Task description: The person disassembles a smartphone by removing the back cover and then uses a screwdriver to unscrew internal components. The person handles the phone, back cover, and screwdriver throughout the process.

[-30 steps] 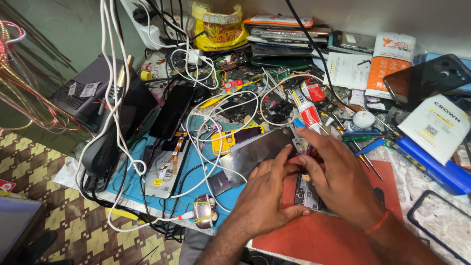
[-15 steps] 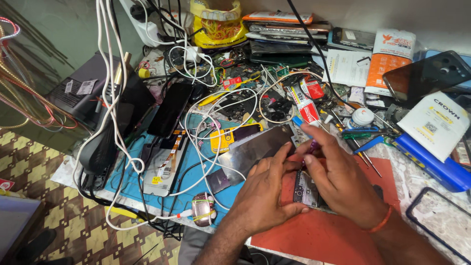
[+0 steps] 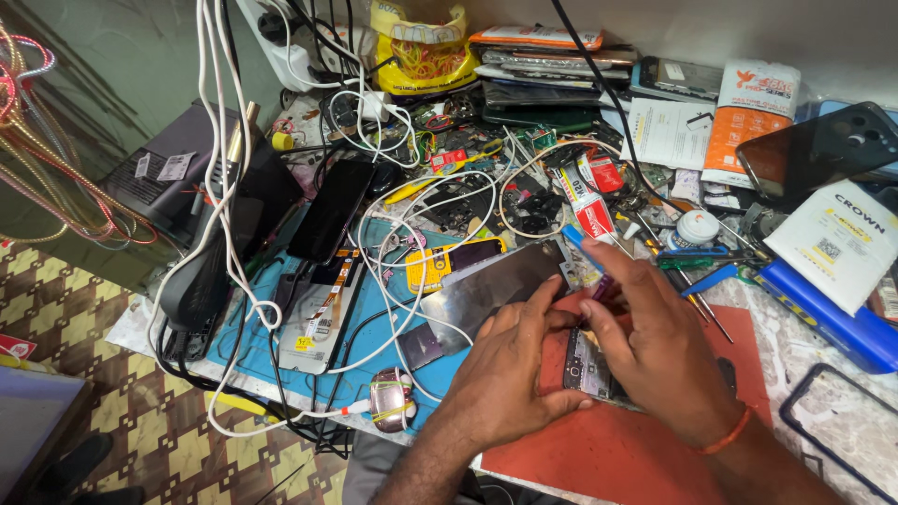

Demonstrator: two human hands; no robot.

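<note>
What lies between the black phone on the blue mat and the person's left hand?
In the head view, white cables and a detached phone screen lie between the black phone and the left hand.

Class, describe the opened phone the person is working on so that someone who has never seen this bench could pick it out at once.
Start at the red mat on the near right of the cluttered bench. On its upper left part lies the opened phone, between the left hand and the right hand. Unlike the intact black phone further left, its insides are exposed.

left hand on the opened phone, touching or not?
Touching. In the head view the left hand lies against the left edge of the opened phone on the red mat, fingers over its top; no gap shows.
</note>
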